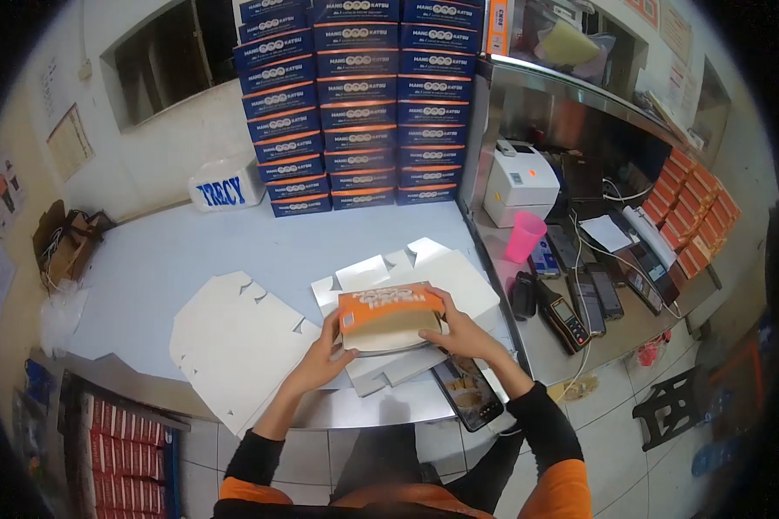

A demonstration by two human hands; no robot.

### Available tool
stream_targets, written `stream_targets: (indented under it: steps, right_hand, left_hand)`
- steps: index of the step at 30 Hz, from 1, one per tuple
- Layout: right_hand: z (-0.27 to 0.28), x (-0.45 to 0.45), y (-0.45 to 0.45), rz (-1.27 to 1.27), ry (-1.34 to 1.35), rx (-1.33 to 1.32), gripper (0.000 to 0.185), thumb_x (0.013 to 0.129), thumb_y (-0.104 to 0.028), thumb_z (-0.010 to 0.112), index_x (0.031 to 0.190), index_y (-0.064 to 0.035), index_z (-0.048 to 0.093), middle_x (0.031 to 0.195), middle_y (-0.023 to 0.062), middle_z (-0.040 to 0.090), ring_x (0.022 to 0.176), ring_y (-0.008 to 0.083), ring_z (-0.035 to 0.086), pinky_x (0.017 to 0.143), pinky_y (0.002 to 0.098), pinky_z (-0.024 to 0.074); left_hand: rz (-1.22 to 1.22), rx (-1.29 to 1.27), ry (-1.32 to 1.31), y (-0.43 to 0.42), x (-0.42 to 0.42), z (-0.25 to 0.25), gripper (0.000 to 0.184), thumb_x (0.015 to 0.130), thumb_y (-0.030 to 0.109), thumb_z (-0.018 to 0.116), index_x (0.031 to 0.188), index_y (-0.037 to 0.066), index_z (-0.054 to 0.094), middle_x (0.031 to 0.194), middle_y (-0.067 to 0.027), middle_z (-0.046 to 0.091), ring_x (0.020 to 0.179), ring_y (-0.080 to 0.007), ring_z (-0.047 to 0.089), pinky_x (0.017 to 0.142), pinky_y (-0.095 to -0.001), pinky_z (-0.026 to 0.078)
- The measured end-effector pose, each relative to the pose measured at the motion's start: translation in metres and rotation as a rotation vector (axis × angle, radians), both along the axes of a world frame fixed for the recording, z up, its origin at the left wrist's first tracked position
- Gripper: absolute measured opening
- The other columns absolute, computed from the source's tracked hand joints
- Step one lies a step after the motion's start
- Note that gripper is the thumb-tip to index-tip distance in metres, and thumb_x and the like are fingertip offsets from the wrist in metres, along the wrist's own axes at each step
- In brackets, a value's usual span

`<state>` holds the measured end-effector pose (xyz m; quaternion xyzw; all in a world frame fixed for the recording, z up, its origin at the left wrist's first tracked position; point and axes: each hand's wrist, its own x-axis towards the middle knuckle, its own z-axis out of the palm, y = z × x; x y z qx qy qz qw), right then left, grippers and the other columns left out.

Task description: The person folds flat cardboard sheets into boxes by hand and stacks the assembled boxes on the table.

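Observation:
Between my two hands is a partly folded cardboard food box (389, 303), orange on its far side with "Katsu" lettering and pale inside. My left hand (323, 356) grips the box's left end, thumb along the near edge. On the opposite end my right hand (459, 329) is closed around it, thumb on the near side. Under and behind the box lie overlapping flat box blanks (459, 275), pale side up, with cut slots and tabs. Another stack of flat blanks (234, 346) rests to the left of my left hand.
Finished blue boxes (355, 112) stand in tall columns at the back. A smartphone (469, 394) lies at the table's front edge. On the right counter are a white label printer (521, 186), a pink cup (525, 236) and several phones (587, 298). Red cartons (125, 450) sit low left.

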<state>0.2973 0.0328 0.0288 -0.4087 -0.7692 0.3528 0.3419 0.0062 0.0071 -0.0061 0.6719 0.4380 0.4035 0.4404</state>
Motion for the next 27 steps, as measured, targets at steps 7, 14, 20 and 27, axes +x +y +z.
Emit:
stream_targets:
  steps: [7,14,20,27]
  right_hand:
    - [-0.022,0.008,0.007,-0.002,0.009,-0.141,0.065,0.088,-0.021,0.061,0.139,-0.0023,0.026,0.137,0.0227,0.039,0.126,0.0339,0.042,0.104,0.0383,0.0324]
    - [-0.031,0.01,0.012,-0.071,0.018,0.014,0.042,0.085,-0.015,0.065,0.121,-0.0061,0.044,0.115,0.0134,0.047,0.111,0.0262,0.051,0.094,0.0368,0.0472]
    - [-0.037,0.032,0.019,0.06,0.01,0.001,0.041,0.084,-0.014,0.066,0.12,-0.0073,0.047,0.114,0.0107,0.05,0.11,0.0245,0.054,0.091,0.0375,0.0508]
    - [-0.045,0.024,0.026,0.033,0.058,-0.341,0.063,0.089,-0.021,0.06,0.139,-0.0011,0.027,0.135,0.0202,0.041,0.113,0.0285,0.054,0.092,0.0371,0.0463]
  left_hand:
    - [0.029,0.002,0.166,-0.01,0.007,0.003,0.06,0.094,0.018,0.053,0.142,0.002,0.021,0.145,-0.0249,0.028,0.133,-0.0364,0.032,0.104,-0.0418,0.037]
    - [0.125,0.182,0.405,-0.001,0.005,-0.001,0.048,0.09,0.017,0.057,0.135,0.014,0.042,0.138,-0.0263,0.039,0.123,-0.0373,0.046,0.096,-0.0395,0.045]
    - [0.067,0.278,0.345,0.0,-0.01,-0.007,0.039,0.088,0.014,0.059,0.127,0.013,0.055,0.143,-0.0228,0.033,0.129,-0.0333,0.04,0.102,-0.041,0.039]
    - [0.012,-0.112,-0.215,0.022,-0.009,-0.049,0.072,0.084,0.011,0.062,0.145,0.009,0.025,0.151,-0.0192,0.019,0.142,-0.0299,0.012,0.113,-0.0403,0.014]
